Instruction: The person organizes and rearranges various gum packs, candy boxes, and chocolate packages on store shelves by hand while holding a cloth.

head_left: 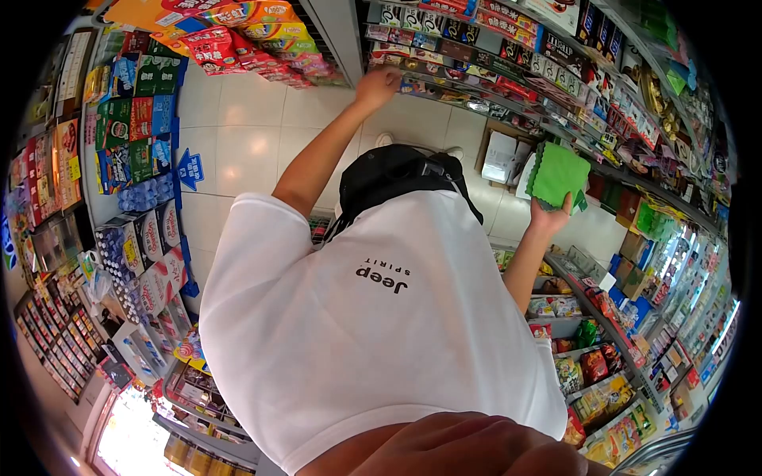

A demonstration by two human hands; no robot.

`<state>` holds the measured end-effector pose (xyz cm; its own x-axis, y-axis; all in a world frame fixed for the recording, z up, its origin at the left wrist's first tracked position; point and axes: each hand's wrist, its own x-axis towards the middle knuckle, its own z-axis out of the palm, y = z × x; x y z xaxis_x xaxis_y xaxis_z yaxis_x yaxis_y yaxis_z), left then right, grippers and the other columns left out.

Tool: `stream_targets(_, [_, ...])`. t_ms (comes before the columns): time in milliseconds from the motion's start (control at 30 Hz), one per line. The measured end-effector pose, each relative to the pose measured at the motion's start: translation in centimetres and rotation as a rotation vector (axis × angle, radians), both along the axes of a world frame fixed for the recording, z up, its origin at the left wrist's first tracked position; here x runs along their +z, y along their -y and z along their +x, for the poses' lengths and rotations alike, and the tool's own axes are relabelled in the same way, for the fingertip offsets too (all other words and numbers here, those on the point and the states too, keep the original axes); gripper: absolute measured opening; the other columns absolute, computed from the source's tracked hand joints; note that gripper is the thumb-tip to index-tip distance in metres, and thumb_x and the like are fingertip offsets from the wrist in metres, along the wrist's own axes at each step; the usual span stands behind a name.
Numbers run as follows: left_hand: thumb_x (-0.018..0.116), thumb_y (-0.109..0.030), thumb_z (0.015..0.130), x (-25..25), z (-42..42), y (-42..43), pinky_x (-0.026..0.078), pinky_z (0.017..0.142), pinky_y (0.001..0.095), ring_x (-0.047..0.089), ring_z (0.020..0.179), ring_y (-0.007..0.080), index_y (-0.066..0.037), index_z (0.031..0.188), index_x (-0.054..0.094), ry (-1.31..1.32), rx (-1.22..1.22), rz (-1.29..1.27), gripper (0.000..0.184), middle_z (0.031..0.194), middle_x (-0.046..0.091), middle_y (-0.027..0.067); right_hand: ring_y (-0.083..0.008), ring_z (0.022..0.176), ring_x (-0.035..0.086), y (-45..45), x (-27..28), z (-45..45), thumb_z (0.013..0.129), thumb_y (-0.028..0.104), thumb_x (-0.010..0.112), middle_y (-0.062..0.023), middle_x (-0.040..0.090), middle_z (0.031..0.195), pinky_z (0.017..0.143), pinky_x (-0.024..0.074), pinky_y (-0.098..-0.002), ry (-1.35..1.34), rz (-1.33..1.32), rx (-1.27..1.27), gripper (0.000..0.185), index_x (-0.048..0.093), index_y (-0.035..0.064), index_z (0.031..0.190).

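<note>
My right hand (552,214) is closed on a green cloth (559,176) with a scalloped edge, held out at the right side beside a shelf. The cloth hangs over the fingers and hides most of them. My left hand (379,86) reaches forward to the front edge of a shelf of small boxed and wrapped packs (409,57). It is at or very near the lowest packs there. Its fingers are small and partly hidden, so their grip does not show.
Bags of sweets (238,51) hang at the upper left, beside a grey shelf upright (329,36). An open carton (502,155) with white contents stands on the tiled floor (238,151). Stocked shelves line both sides, with snack bags (595,365) at the lower right.
</note>
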<state>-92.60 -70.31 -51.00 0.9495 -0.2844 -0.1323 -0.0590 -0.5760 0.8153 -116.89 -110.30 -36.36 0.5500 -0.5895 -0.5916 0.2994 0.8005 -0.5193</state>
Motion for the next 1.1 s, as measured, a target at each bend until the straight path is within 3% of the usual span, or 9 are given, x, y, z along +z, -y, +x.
stream_targets(33, [0.068, -0.024, 0.09, 1.3, 0.0, 0.5, 0.052, 0.094, 0.0434, 0.063, 0.115, 0.0303, -0.004, 0.119, 0.068, 0.089, -0.06, 0.156, 0.036, 0.121, 0.069, 0.0119, -0.0363, 0.136, 0.049, -0.2, -0.3, -0.1, 0.101, 0.032, 0.046, -0.0134, 0.051, 0.15, 0.114, 0.0363, -0.0571, 0.009, 0.029, -0.002, 0.051, 0.05, 0.0094, 0.147])
stream_targets(133, [0.07, -0.026, 0.089, -1.9, 2.2, 1.6, 0.044, 0.108, 0.0489, 0.05, 0.134, 0.0334, -0.004, 0.132, 0.061, 0.446, -0.226, 0.315, 0.049, 0.141, 0.056, 0.0149, -0.0362, 0.137, 0.048, -1.5, -0.8, 0.1, 0.101, 0.031, 0.044, -0.0135, 0.05, 0.151, 0.114, 0.0365, -0.0585, -0.08, 0.036, -0.022, 0.051, 0.05, 0.0092, 0.146])
stream_targets(233, [0.069, -0.031, 0.093, -1.4, 3.8, 2.8, 0.036, 0.117, 0.0467, 0.036, 0.146, 0.0301, -0.005, 0.143, 0.053, 0.615, -0.337, 0.579, 0.059, 0.156, 0.039, 0.0162, -0.0369, 0.137, 0.048, -2.2, -1.7, -0.3, 0.101, 0.032, 0.042, -0.0139, 0.049, 0.151, 0.113, 0.0366, -0.0599, -0.089, 0.028, 0.005, 0.051, 0.05, 0.0088, 0.146])
stream_targets(333, [0.068, -0.034, 0.094, -1.7, 5.6, 4.3, 0.028, 0.123, 0.047, 0.026, 0.152, 0.0311, -0.005, 0.149, 0.045, 0.612, -0.38, 0.714, 0.067, 0.16, 0.033, 0.0163, -0.038, 0.137, 0.047, -2.4, -2.3, -1.3, 0.101, 0.033, 0.041, -0.0146, 0.049, 0.152, 0.113, 0.0363, -0.0612, -0.056, 0.069, 0.007, 0.053, 0.049, 0.0087, 0.147])
stream_targets(433, [0.069, -0.035, 0.093, -2.6, 6.8, 5.4, 0.028, 0.123, 0.0466, 0.029, 0.151, 0.0325, -0.005, 0.151, 0.042, 0.603, -0.421, 0.744, 0.071, 0.16, 0.033, 0.0176, -0.0391, 0.138, 0.046, -2.6, -2.5, -2.5, 0.101, 0.033, 0.039, -0.0157, 0.048, 0.152, 0.113, 0.0356, -0.0621, -0.095, 0.057, -0.045, 0.054, 0.048, 0.0087, 0.148])
stream_targets(533, [0.072, -0.03, 0.083, -4.6, 7.5, 5.9, 0.029, 0.12, 0.051, 0.036, 0.147, 0.033, -0.004, 0.146, 0.046, 0.58, -0.413, 0.621, 0.072, 0.157, 0.04, 0.0171, -0.04, 0.138, 0.046, -1.6, -3.9, -4.2, 0.1, 0.033, 0.039, -0.0168, 0.047, 0.153, 0.113, 0.0357, -0.063, -0.095, 0.068, -0.099, 0.055, 0.047, 0.0083, 0.149])
stream_targets(633, [0.07, -0.037, 0.092, -4.0, 7.6, 6.5, 0.027, 0.123, 0.0474, 0.033, 0.149, 0.0332, -0.006, 0.15, 0.042, 0.52, -0.434, 0.736, 0.072, 0.159, 0.036, 0.018, -0.0368, 0.135, 0.049, -1.3, -4.2, -5.4, 0.102, 0.032, 0.041, -0.0141, 0.052, 0.149, 0.113, 0.0361, -0.0591, -0.048, 0.141, -0.142, 0.051, 0.051, 0.0087, 0.146])
stream_targets(1100, [0.071, -0.036, 0.09, -2.9, 5.5, 4.8, 0.023, 0.124, 0.0519, 0.025, 0.153, 0.0326, -0.006, 0.153, 0.036, 0.492, -0.285, 0.711, 0.079, 0.162, 0.029, 0.0176, -0.039, 0.137, 0.048, -0.8, -6.3, -4.2, 0.099, 0.032, 0.04, -0.016, 0.05, 0.151, 0.113, 0.0367, -0.0607, -0.111, 0.129, -0.065, 0.055, 0.049, 0.0079, 0.148])
